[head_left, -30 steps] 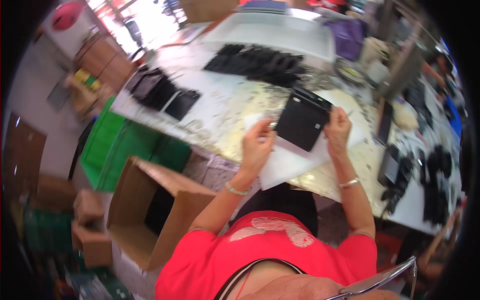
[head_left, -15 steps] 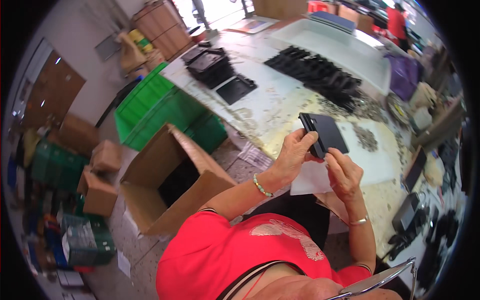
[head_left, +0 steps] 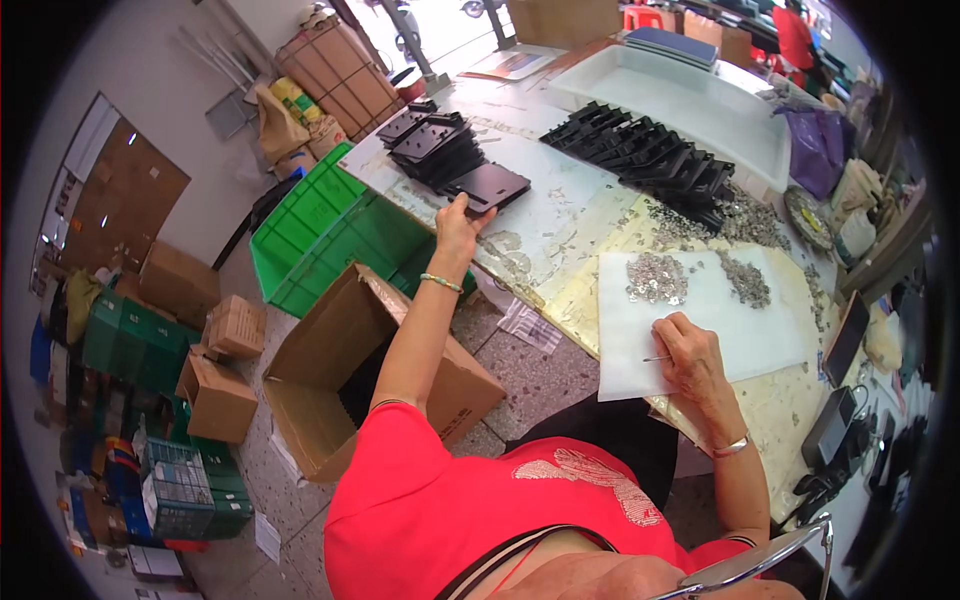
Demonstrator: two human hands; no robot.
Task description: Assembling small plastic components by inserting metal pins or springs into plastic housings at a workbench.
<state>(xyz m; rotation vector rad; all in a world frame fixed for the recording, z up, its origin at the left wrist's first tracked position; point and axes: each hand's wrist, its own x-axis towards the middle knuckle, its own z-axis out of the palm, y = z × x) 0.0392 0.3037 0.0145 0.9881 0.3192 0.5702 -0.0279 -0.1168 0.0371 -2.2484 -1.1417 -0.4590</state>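
My left hand [head_left: 457, 228] reaches out to the table's left edge, its fingers closed on the near edge of a flat black plastic panel [head_left: 495, 186]. That panel lies at, or just above, the front of a stack of similar black parts [head_left: 432, 148]. Over the white sheet [head_left: 625, 335] my right hand [head_left: 690, 356] is closed around a thin metal tool, whose slim tip [head_left: 655, 358] pokes out to the left; its exact kind is hidden. Two piles of small metal pieces, one nearer the left [head_left: 656, 278] and a greyer one [head_left: 745, 282], rest on the sheet.
A long row of black plastic frames [head_left: 645, 150] lies beyond the sheet, before a white shallow tray [head_left: 690, 95]. Below the table's left edge stand a green crate [head_left: 300, 240] and an open cardboard box [head_left: 330, 420]. Dark devices [head_left: 832, 425] sit at the right.
My left hand has carried the black panel from above the white sheet leftward to the stack. My right hand has come away from the panel and lowered toward the sheet.
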